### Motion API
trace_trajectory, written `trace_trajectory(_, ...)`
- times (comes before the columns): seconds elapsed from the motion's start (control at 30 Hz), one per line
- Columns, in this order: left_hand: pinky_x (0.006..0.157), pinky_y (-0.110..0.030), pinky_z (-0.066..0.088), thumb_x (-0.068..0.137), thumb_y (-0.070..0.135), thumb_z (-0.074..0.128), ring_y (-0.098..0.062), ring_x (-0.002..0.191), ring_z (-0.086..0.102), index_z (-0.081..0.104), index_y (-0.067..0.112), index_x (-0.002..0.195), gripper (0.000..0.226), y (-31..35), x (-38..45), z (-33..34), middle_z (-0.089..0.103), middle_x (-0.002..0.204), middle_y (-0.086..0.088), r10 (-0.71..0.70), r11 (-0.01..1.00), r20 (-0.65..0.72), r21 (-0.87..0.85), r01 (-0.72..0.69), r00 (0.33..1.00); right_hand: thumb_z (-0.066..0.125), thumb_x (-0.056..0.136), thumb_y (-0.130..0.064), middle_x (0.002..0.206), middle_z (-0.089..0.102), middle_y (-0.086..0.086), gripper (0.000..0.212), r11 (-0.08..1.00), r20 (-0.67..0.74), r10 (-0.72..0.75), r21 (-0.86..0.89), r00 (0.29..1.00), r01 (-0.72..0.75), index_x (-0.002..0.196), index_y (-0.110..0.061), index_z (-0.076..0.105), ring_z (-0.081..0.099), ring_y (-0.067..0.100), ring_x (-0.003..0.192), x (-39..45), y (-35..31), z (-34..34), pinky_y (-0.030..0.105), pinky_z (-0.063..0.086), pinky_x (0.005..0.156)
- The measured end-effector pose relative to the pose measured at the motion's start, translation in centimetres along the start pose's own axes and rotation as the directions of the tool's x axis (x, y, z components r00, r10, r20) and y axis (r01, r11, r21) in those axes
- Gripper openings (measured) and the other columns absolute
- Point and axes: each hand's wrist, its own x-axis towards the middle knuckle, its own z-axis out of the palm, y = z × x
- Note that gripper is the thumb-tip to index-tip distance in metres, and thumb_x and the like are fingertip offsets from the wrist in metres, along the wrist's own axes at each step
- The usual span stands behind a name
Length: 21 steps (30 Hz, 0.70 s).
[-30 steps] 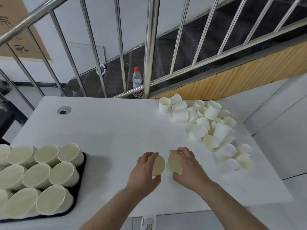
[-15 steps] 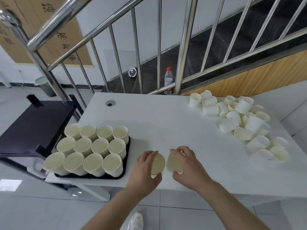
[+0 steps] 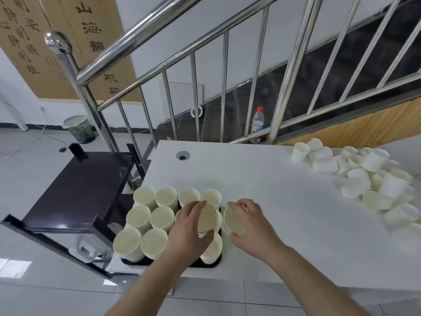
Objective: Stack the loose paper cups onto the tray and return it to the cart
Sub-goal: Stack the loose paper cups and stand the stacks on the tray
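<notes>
White tabletop (image 3: 262,179) runs under a steel stair railing (image 3: 141,53), with a dark cart (image 3: 79,190) at its left end. On the table's near left corner sits a black tray (image 3: 205,263) packed with upright paper cups (image 3: 145,197). Left hand (image 3: 189,233) grasps a paper cup (image 3: 206,216) tilted above the tray's right side; right hand (image 3: 252,229) grasps a second cup (image 3: 233,220) just beside the tray. A heap of loose cups (image 3: 364,176) lies at the table's far right, well apart. A plastic bottle (image 3: 257,124) stands behind the railing
</notes>
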Motion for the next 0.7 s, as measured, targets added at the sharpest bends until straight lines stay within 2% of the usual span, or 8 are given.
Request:
trace_trajectory(0.13,0.096,-0.024,0.036,0.077,0.027,0.071,-0.021,0.125,0.041,0.041,0.020,0.140,0.070,-3.2,1.9,-1.9,0.043,0.139,0.004,-0.005,1.000,0.021,0.011,0.004,1.000,0.059,0.080,-0.021,0.137,0.028,-0.009,0.070,1.000,-0.015,0.020,-0.012,1.000,-0.020,0.145,-0.028,0.034,0.027,0.012,0.130,2.6,-2.6,1.5,0.029,0.049,0.088)
trace_trajectory(0.3,0.095,-0.024,0.038,0.079,0.029,0.068,-0.020,0.126,0.039,0.036,0.023,0.143,0.071,-5.2,3.0,-2.4,0.038,0.142,0.007,-0.012,1.000,0.084,0.028,0.009,0.996,0.058,0.080,-0.020,0.139,0.027,-0.007,0.070,0.998,0.006,0.045,-0.042,0.999,-0.044,0.145,-0.028,0.033,0.026,0.013,0.131,4.3,-4.0,2.7,0.029,0.050,0.088)
trace_trajectory(0.53,0.095,-0.023,0.037,0.081,0.031,0.067,-0.018,0.128,0.038,0.035,0.022,0.143,0.070,-7.1,3.6,-1.7,0.037,0.142,0.007,-0.032,0.999,0.138,0.029,0.029,0.990,0.057,0.082,-0.021,0.141,0.027,-0.006,0.069,0.994,0.049,0.074,-0.082,0.996,-0.069,0.146,-0.028,0.032,0.027,0.013,0.131,5.5,-4.0,3.8,0.026,0.049,0.087)
trace_trajectory(0.7,0.090,-0.022,0.041,0.081,0.031,0.065,-0.014,0.127,0.039,0.035,0.025,0.142,0.068,-8.0,4.1,-1.3,0.036,0.142,0.010,-0.043,0.999,0.151,0.022,0.040,0.988,0.059,0.085,-0.025,0.142,0.028,-0.007,0.068,0.994,0.087,0.091,-0.070,0.992,-0.085,0.146,-0.029,0.031,0.028,0.013,0.132,6.0,-3.8,4.8,0.026,0.046,0.092)
